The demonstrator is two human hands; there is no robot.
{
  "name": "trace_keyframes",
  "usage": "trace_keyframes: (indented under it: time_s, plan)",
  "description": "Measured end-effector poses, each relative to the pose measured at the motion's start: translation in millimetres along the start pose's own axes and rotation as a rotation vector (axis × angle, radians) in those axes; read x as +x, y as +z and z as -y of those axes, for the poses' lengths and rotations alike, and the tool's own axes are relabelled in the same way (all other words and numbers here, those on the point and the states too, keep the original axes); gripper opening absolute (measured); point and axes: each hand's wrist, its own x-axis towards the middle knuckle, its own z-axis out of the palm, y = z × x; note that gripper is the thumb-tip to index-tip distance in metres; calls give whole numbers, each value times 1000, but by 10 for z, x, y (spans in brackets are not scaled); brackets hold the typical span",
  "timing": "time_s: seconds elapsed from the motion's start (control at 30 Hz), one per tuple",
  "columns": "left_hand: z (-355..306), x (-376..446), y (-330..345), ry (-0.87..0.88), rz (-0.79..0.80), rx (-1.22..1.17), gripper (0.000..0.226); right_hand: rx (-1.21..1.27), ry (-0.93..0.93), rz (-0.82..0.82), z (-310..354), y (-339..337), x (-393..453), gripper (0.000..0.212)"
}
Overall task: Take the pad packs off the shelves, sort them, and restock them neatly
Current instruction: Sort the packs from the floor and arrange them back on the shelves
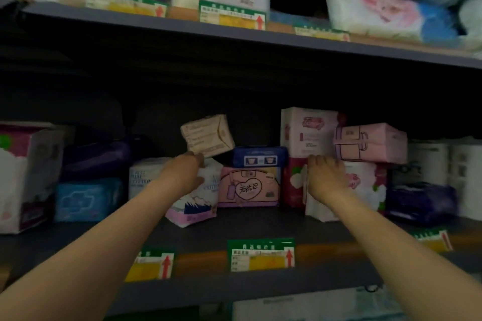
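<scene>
1. Both arms are bare and reach forward from the bottom corners of the frame toward its middle.
2. The left forearm runs from the lower left up to the centre, nearly straight.
3. The left hand [189, 172] sits just left of centre, back of the hand toward the camera, fingers curled forward, thumb low on the right side.
4. The right forearm runs from the lower right up toward the centre right.
5. The right hand [326, 177] sits right of centre, knuckles up, wrist slightly bent, fingers curled down and away from the camera.
6. The hands are level with each other and well apart.
</scene>
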Motion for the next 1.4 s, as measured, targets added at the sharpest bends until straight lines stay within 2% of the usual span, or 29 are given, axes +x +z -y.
trace_keyframes:
  time_s: [0.13,0.23,0.33,0.43,0.53,0.6,0.7,0.77,0.87,0.93,0.97,1.13,1.27,1.4]
  plan:
    - [-42,-56,10,7,-88,-65,24,-86,-55,-100,-46,-143,21,34]
    - [-81,-139,22,31,-157,-174,5,-77,-68,-116,-81,-283,-46,28]
    - [-112,-218,-4,74,-200,-223,11,-17,-57,-116,-59,-471,-177,27]
    - [-81,-260,-135,96,-271,-287,14,109,-102,-185,119,-725,-214,28]
    - [11,-313,-351,182,-145,-358,23,251,-269,-226,529,-985,-239,22]
    - [105,-384,-480,232,-64,-450,26,363,-425,-196,832,-1052,-260,18]
    - [286,-502,-533,149,39,-638,17,627,-546,-18,1021,-1066,-295,23]
    - [354,-577,-499,41,154,-710,22,766,-530,189,917,-1110,-295,48]
    - [382,-652,-461,-55,298,-815,40,641,-448,619,656,-1128,-274,82]
    - [374,-690,-467,-51,329,-776,47,497,-452,769,571,-1137,-257,89]
    - [371,-705,-468,-37,323,-735,48,411,-471,770,570,-1142,-240,93]
    - [291,-873,-435,14,157,-635,46,61,-493,626,678,-1214,-220,105]
    - [251,-1023,-418,11,-97,-638,50,30,-487,562,737,-1270,-264,108]
    - [353,-1154,-528,-72,-301,-821,48,-42,-486,498,785,-1351,-389,116]
